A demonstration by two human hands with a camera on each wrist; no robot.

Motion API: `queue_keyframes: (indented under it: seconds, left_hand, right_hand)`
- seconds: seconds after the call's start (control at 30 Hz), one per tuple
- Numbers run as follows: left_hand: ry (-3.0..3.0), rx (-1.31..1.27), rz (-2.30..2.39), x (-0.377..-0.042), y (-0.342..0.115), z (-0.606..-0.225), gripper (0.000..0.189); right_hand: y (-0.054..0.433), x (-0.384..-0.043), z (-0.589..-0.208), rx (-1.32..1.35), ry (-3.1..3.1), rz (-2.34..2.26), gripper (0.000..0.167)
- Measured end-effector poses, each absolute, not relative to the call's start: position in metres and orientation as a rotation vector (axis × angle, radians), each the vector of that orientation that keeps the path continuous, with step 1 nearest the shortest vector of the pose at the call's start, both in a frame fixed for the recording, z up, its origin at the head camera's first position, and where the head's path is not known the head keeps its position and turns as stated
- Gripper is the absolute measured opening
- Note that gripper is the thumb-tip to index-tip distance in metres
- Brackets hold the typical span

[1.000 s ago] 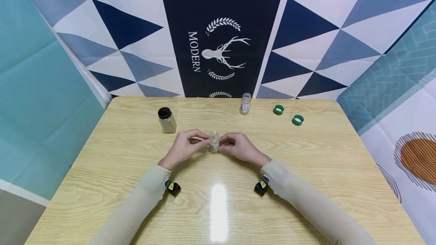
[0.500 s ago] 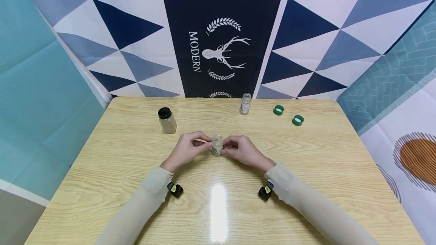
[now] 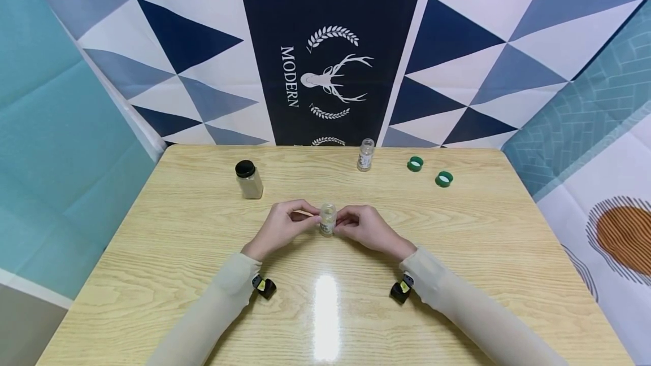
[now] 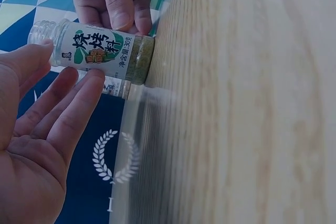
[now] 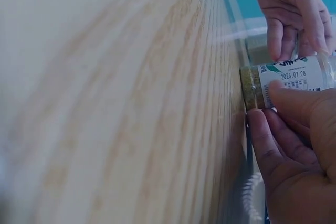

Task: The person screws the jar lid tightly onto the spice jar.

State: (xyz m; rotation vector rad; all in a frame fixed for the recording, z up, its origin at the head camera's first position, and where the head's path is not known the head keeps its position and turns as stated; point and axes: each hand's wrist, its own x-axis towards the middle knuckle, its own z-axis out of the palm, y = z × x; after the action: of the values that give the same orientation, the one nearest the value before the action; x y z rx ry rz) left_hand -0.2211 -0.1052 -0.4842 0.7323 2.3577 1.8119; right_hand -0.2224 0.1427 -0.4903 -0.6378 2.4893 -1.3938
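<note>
A small clear seasoning jar [image 3: 328,227] with a printed label stands upright on the table, its threaded mouth uncapped. A layer of greenish-brown seasoning [image 4: 139,61] lies in its bottom. My left hand [image 3: 285,225] pinches the jar's upper part from the left. From the right, my right hand [image 3: 367,229] pinches it lower down, with the thumb [image 5: 294,100] against the label near the base. In the left wrist view the label [image 4: 97,50] shows large dark characters. A printed date on it appears in the right wrist view.
Another uncapped clear jar [image 3: 365,156] stands near the table's back edge. Two green caps [image 3: 415,164] lie to its right, white insides showing. A black-lidded jar of pale powder [image 3: 250,182] stands at the back left. Patterned cloth [image 3: 325,72] hangs behind the wooden table [image 3: 458,253].
Both hands have shifted a little to the right and toward the body, together with the jar between them. The other jars and the caps stay in place.
</note>
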Motion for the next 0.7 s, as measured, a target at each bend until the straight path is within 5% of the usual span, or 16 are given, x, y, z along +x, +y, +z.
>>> queue_keyframes:
  seconds: [0.7]
  left_hand:
    - [2.363, 0.757, 1.771, -0.217, -0.097, -0.484, 0.011]
  right_hand:
    - [0.155, -0.212, -0.490, -0.634, 2.487, -1.416, 0.020]
